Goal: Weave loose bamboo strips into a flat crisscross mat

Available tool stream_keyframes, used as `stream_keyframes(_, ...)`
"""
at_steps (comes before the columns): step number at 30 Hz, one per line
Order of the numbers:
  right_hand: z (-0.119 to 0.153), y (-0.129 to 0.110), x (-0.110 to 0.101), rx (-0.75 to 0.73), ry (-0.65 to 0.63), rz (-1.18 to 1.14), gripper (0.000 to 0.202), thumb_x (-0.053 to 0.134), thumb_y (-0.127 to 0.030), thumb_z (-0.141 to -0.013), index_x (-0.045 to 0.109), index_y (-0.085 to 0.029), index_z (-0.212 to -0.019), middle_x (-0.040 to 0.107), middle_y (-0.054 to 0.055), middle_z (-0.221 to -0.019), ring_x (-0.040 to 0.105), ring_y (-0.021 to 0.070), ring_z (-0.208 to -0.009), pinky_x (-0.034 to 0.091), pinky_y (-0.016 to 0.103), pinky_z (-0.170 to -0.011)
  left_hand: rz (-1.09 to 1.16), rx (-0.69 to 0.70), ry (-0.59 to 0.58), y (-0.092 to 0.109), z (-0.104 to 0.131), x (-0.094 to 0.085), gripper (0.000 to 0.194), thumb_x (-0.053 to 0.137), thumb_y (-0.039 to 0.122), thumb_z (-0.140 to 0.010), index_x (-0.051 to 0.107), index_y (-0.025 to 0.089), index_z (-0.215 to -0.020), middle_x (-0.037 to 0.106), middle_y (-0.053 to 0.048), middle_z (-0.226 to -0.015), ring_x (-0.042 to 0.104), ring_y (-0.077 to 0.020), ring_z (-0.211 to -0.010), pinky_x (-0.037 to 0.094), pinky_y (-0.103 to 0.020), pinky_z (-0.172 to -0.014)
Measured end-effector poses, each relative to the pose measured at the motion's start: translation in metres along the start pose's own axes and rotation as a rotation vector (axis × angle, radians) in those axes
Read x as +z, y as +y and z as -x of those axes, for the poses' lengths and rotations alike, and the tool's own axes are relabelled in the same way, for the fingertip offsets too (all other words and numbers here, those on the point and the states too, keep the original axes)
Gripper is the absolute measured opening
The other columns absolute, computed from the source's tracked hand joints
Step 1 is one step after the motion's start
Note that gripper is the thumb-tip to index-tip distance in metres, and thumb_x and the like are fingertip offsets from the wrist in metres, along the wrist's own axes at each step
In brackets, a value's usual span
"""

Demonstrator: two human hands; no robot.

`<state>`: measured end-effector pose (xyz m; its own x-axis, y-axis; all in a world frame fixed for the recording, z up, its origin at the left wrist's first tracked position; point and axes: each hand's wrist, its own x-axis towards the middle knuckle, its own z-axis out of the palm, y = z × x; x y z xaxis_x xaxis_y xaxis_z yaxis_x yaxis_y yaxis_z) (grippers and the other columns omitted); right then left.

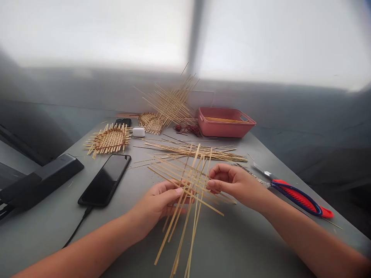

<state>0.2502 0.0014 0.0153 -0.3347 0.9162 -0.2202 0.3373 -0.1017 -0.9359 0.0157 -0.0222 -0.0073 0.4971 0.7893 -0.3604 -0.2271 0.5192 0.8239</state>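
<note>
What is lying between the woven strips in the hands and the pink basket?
In the head view, a loose bundle of thin strips lies between the held weave and the basket.

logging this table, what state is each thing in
Left hand: closed on woven strips
Right hand: pinching strips
Woven strips: held, ends loose
Phone: screen dark, cable attached
White case: shut
Pink box: open
Strip bundle: lying loose
Red yarn: tangled
Corded weave: ends protruding
Red tool: lying flat
</note>
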Motion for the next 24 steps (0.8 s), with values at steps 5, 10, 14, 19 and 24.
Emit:
stream_keyframes(5, 0.000, 0.001, -0.003, 0.031, -0.076, -0.054, 0.025, 0.070, -0.040, -0.078, 0.058, -0.019, -0.081, 0.067, -0.002, -0.068, 0.061, 0.0125, -0.066, 0.046, 0.026, -0.065, -0.064, 0.009, 0.006, 0.000, 0.000, 0.000, 0.027, 0.069, 0.035, -0.080, 0.070, 0.015, -0.097, 0.072, -0.009, -0.103, 0.067, -0.0218, -0.098, 0.054, -0.024, -0.068)
stream_keyframes(10, 0.001, -0.001, -0.009, 0.101, -0.243, -0.085, 0.026, 0.068, -0.043, -0.080, 0.066, -0.016, -0.080, 0.071, 0.001, -0.072, 0.062, 0.0127, -0.067, 0.048, 0.026, -0.067, -0.018, -0.005, -0.103, -0.001, -0.001, -0.002, 0.025, 0.066, 0.033, -0.083, 0.070, 0.014, -0.099, 0.072, -0.011, -0.099, 0.070, -0.0195, -0.088, 0.054, -0.022, -0.065)
stream_keyframes(14, 0.001, -0.001, -0.006, 0.129, -0.328, -0.157, 0.030, 0.071, -0.044, -0.077, 0.068, -0.014, -0.079, 0.072, 0.004, -0.075, 0.063, 0.0135, -0.067, 0.050, 0.027, -0.069, 0.011, -0.035, -0.162, -0.001, -0.002, -0.004, 0.024, 0.065, 0.031, -0.083, 0.070, 0.013, -0.098, 0.072, -0.012, -0.099, 0.070, -0.0189, -0.086, 0.055, -0.022, -0.064)
stream_keyframes(19, 0.000, 0.007, 0.001, 0.096, -0.327, -0.221, 0.030, 0.072, -0.041, -0.077, 0.066, -0.012, -0.074, 0.070, 0.003, -0.068, 0.060, 0.0112, -0.059, 0.048, 0.024, -0.061, 0.008, -0.060, -0.156, -0.003, -0.004, -0.004, 0.025, 0.063, 0.029, -0.083, 0.070, 0.013, -0.102, 0.072, -0.012, -0.099, 0.069, -0.0172, -0.085, 0.054, -0.020, -0.062)
stream_keyframes(24, -0.001, 0.014, 0.005, 0.079, -0.343, -0.258, 0.029, 0.070, -0.041, -0.078, 0.067, -0.011, -0.079, 0.069, 0.003, -0.069, 0.061, 0.0114, -0.059, 0.048, 0.024, -0.060, -0.023, -0.065, -0.148, -0.004, -0.004, -0.005, 0.029, 0.063, 0.036, -0.085, 0.071, 0.013, -0.102, 0.073, -0.012, -0.096, 0.068, -0.0145, -0.080, 0.053, -0.020, -0.064)
